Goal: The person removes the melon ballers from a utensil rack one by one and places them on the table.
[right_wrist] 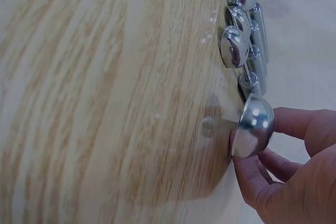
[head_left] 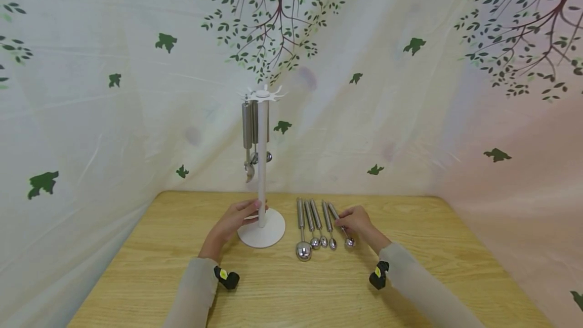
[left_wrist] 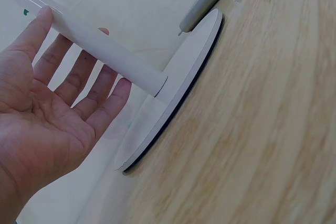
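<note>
A white hanging rack (head_left: 262, 176) with a round base (head_left: 271, 239) and a ring of hooks on top stands on the table. My left hand (head_left: 235, 220) holds its pole low down, thumb on one side and fingers behind, as the left wrist view shows along the pole (left_wrist: 105, 48). With my right hand (head_left: 357, 220) I pinch the handle of the rightmost steel melon baller (head_left: 349, 242). Its round bowl (right_wrist: 255, 127) hides part of the fingers in the right wrist view. Several more steel scoops lie in a row to its left, including a large one (head_left: 303, 251).
Several steel utensils (head_left: 247, 125) hang from the left and back of the rack. The wooden table (head_left: 282, 297) ends at a pale cloth backdrop (head_left: 328, 156) printed with branches and leaves.
</note>
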A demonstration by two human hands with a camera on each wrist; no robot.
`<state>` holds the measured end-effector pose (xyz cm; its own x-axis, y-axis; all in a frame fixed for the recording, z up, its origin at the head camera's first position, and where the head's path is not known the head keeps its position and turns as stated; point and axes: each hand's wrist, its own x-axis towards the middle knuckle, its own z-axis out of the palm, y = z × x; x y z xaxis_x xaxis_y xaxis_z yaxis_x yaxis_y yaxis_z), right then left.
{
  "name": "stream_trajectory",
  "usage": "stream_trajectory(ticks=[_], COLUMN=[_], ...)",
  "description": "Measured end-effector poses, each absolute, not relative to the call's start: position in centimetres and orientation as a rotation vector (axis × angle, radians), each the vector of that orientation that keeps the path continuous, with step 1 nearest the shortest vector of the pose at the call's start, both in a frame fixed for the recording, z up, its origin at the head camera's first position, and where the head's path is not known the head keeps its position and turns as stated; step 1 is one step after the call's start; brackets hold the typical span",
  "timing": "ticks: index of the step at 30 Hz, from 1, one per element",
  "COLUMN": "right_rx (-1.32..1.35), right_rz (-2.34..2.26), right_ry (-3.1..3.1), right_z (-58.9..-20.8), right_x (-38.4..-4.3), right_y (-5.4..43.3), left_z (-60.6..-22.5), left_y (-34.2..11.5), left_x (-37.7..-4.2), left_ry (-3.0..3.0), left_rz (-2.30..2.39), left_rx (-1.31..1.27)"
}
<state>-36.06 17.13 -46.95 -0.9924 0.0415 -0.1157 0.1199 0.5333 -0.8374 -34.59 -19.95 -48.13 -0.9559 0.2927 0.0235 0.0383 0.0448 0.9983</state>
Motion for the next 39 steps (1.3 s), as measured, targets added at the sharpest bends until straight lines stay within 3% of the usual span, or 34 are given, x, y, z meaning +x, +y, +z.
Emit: stream_trajectory(ticks=[21, 39], right_rx=[-0.041, -0.034], right_rz=[-1.384, -1.478], right_ry=[2.781, 2.701], right_z=[-47.8, -47.9], right_x=[-35.8, -35.6], right_y=[17.2, 16.5], left_z=[-48.1, -48.2], left_y=[-19.9, -20.0], left_x=[-34.5, -34.6], left_ry=[2.111, 2.122], left_rz=[2.025, 2.028], left_rx=[0.334, 0.362])
